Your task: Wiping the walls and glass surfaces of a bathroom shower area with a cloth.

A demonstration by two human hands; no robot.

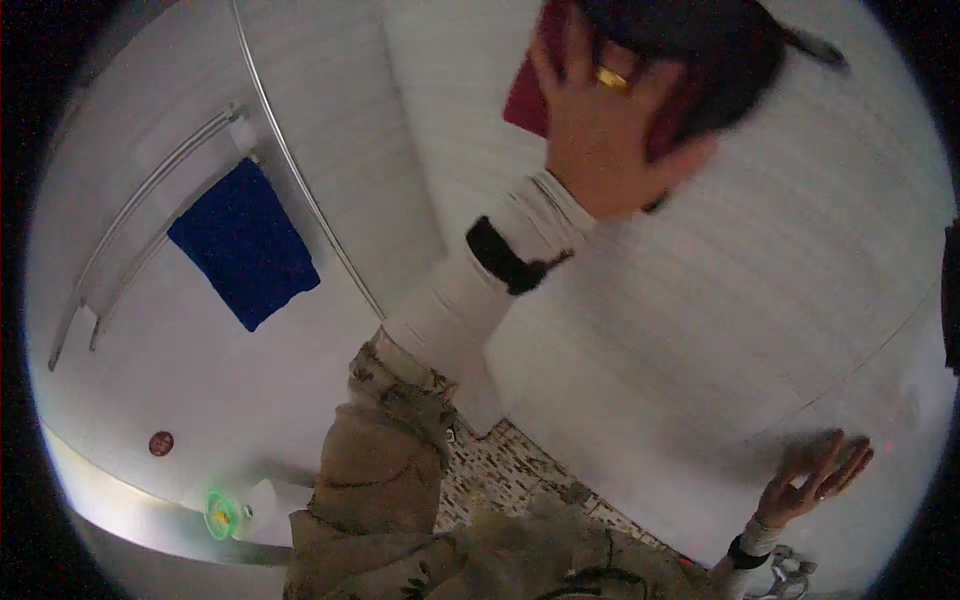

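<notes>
My left hand [615, 140], with a gold ring on one finger, reaches up with its fingers and thumb spread. It lies over a dark red cloth [525, 100] beside a dark, rounded item [700, 40] with a narrow strap-like end at its right. Blur and the frame's edge keep me from telling what the dark item is. A black band [505, 260] circles my left wrist over a pale sleeve. At the lower right, my right hand [808, 480] is held out near the pale wall with its fingers stretched and nothing visible in it. I cannot tell whether it touches the wall.
Pale walls [640, 350] surround me. A blue towel [248, 245] hangs on a metal rack [150, 190] at the left, beside a long metal strip [300, 170]. Below lies mosaic flooring [500, 470]. A green-rimmed round object [220, 513] is at lower left, a metal fixture [792, 575] at lower right.
</notes>
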